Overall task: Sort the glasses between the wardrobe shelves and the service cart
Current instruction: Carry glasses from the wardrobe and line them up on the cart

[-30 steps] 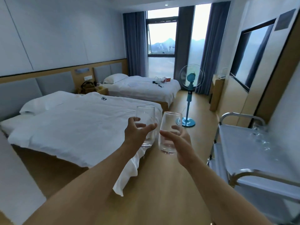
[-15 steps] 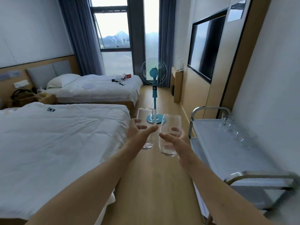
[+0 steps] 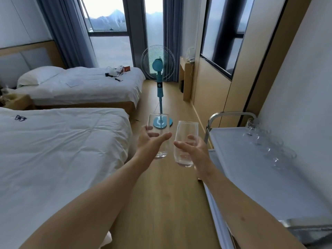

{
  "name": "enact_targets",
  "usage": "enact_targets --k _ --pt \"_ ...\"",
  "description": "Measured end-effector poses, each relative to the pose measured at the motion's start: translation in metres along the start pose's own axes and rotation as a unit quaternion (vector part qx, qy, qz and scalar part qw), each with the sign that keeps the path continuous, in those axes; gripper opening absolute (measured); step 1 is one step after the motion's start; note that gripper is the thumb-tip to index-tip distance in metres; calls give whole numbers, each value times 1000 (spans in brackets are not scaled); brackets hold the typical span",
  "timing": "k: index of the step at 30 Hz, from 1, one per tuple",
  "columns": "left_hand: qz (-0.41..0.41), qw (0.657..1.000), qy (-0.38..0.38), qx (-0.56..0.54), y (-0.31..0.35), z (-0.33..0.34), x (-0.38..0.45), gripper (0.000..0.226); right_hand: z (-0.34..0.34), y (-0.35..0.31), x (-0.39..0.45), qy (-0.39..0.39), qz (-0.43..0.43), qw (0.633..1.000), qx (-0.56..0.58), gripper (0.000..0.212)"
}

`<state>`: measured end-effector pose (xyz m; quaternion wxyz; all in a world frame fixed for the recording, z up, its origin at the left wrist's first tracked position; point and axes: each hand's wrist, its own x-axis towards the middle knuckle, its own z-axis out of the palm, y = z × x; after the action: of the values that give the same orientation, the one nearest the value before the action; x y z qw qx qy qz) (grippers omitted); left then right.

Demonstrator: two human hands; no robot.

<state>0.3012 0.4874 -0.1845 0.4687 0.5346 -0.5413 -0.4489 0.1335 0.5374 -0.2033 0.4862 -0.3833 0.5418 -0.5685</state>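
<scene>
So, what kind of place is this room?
Most likely a hotel twin room: two made-up white beds, a service cart carrying glasses, and a wall TV.

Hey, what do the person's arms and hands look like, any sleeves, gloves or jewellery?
Both forearms are bare all the way to the picture's lower edge: no sleeves show. The left hand and right hand wear no gloves, and no watch, bracelet or ring is visible. The right forearm has a small dark spot.
</scene>
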Motion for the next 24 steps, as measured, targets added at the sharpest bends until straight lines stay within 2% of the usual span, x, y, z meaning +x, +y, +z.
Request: enact_targets --k 5,11,24 --pt "-28 1000 2 2 -5 39 81 78 -18 -1 89 6 12 1000 -3 96" --pt "-37 999 1 17 -13 74 164 80 -32 0 181 20 23 999 -16 100" --pt "-61 995 -77 13 -61 116 344 81 -24 26 330 108 52 992 -44 98"
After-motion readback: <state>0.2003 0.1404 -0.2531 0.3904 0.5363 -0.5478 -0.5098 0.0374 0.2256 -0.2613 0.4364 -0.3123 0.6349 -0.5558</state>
